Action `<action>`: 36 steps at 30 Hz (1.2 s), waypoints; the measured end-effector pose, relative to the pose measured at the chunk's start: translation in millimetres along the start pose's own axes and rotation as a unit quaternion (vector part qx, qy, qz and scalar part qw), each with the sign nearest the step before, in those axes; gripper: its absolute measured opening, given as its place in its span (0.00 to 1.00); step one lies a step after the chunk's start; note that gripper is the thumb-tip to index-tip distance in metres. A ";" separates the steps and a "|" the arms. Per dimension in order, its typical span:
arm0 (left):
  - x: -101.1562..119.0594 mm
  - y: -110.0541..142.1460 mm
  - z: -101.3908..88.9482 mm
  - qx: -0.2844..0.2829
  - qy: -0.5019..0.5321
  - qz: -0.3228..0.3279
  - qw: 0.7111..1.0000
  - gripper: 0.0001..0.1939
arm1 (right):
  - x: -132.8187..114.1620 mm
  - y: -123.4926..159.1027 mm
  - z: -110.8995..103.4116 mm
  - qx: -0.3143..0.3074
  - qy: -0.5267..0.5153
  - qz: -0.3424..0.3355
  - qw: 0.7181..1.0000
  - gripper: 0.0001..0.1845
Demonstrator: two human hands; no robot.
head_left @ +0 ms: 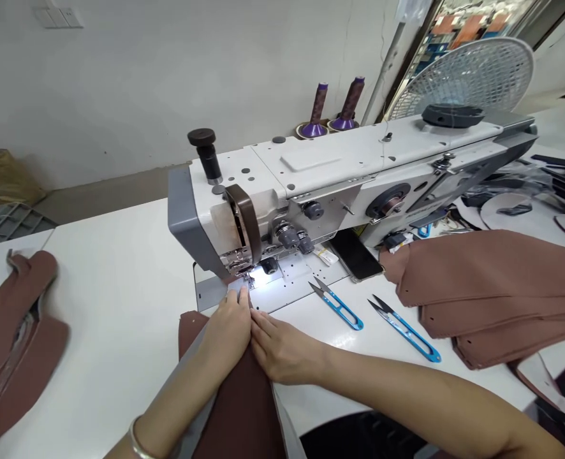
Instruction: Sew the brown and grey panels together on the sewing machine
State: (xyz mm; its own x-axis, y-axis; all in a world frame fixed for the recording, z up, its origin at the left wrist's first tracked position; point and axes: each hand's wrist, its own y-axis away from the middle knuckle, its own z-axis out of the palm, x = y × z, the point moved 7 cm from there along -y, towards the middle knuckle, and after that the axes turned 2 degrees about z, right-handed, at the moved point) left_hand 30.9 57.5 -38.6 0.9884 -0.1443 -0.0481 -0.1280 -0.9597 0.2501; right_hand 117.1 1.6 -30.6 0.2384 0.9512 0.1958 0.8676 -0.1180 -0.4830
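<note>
A brown leather-like piece with a grey underside runs from the bottom of the head view up to the sewing machine. Its far end lies by the lit needle and presser foot. My left hand grips the piece just in front of the foot, index finger stretched along its edge. Beside it, my right hand is closed on the piece's right edge, fingers together and pointing toward the left hand. Two blue thread snips, one nearer and one farther right, lie right of my hands.
Stacked brown pieces cover the right of the white table; folded brown pieces lie at the left. A black phone rests under the machine arm. Behind stand two thread cones and a white fan.
</note>
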 end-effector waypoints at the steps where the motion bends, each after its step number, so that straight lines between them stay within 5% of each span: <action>1: 0.3 -1.1 0.0 0.001 0.008 -0.002 1.000 0.28 | 1.4 0.5 -0.8 -0.003 -0.001 0.002 1.000 0.14; 15: 1.8 -8.3 3.5 0.024 0.011 -0.004 1.000 0.29 | 8.5 5.9 -6.7 -0.011 0.006 0.005 1.000 0.17; 22: 1.4 -6.2 11.0 0.105 0.025 -0.006 0.994 0.26 | 8.3 7.1 -2.4 -0.039 -0.009 -0.011 0.999 0.15; 27: -1.0 -2.1 8.8 0.158 0.010 -0.073 0.985 0.22 | 14.9 5.4 -0.7 -0.021 -0.009 -0.009 1.000 0.16; 36: -7.4 28.8 9.7 0.030 -0.042 -0.021 0.998 0.30 | 8.7 7.2 -3.6 -0.028 0.018 -0.030 0.999 0.13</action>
State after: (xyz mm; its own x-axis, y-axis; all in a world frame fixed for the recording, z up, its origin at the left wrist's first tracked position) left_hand 19.1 28.6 -40.4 0.9828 -0.1217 -0.1386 -0.0945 -0.9775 0.1884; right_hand 127.0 8.0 -29.3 0.2000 0.9461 0.2547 0.9035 -0.0775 -0.4215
